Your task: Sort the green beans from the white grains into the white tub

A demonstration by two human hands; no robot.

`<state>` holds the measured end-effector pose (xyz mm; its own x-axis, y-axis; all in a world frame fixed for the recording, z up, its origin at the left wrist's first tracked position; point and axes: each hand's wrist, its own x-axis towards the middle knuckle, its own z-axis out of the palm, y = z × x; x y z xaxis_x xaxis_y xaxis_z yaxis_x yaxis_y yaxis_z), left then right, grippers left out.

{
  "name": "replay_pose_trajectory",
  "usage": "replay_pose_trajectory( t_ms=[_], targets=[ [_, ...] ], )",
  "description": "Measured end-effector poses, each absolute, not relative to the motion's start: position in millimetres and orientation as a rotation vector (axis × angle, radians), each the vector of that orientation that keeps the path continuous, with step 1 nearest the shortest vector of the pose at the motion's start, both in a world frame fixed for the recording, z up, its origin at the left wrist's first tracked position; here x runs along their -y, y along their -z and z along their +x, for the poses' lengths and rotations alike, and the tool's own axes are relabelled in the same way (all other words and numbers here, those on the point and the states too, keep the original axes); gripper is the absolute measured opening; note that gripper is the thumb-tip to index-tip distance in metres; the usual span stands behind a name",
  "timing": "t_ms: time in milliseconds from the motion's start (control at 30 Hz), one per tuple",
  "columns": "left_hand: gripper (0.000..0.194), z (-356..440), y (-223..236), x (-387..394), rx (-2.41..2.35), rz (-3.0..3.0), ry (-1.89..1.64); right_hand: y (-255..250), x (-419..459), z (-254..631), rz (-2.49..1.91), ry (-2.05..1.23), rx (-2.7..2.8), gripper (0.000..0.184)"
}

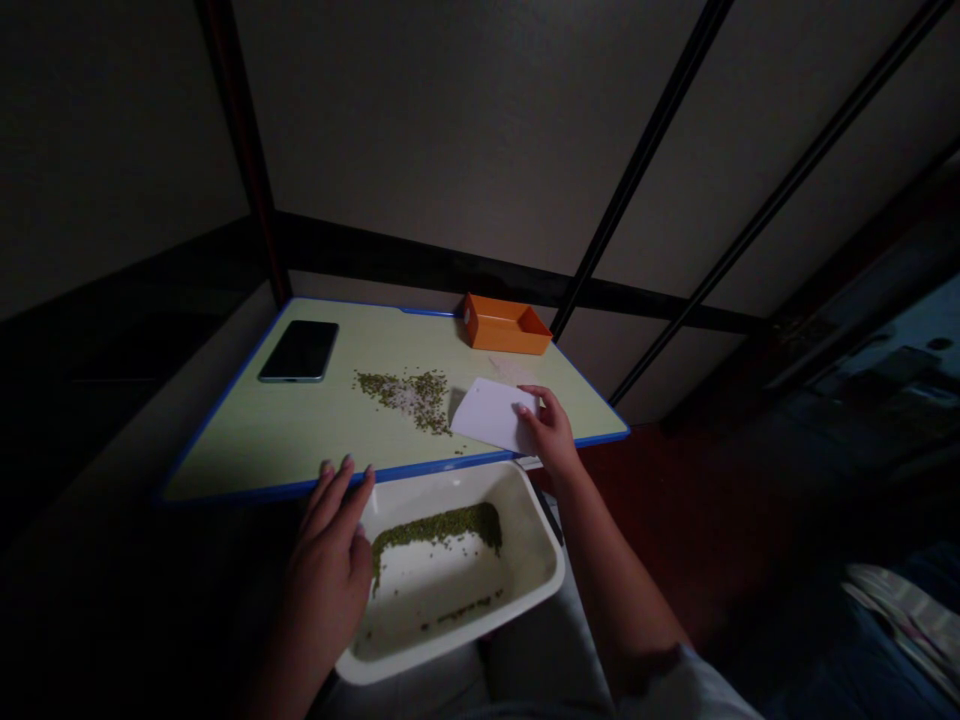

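Note:
My right hand point(551, 432) pinches a white plastic card point(491, 413) that rests on the pale table point(285, 430), just right of a loose heap of small green beans point(409, 392). My left hand point(330, 555) lies with fingers stretched out against the left rim of a white rectangular tray point(536, 575), which sits below the table's blue front edge. A band of green beans point(439, 527) lies inside the tray along its far side.
A dark phone point(299, 351) lies at the table's back left. An orange box point(504, 325) stands at the back edge. Dark panelled walls with black rails rise behind the table. Striped cloth point(900, 600) shows at the lower right.

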<state>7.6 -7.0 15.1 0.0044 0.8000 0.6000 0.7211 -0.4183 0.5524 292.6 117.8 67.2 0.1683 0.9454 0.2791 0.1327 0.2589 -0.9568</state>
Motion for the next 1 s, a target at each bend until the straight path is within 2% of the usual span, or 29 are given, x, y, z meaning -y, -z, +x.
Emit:
replay_pose_trajectory(
  t_ms=[533, 1000],
  targets=[
    [0.056, 9.2, -14.4, 7.4, -1.670, 2.137, -1.405, -69.4, -121.2, 290.3, -1.128, -0.783, 1.314, 0.039],
    [0.055, 7.9, -13.2, 7.1, -1.634, 2.173, -1.415, -69.7, -122.4, 293.3, -1.148, -0.878, 1.367, 0.040]
  ],
)
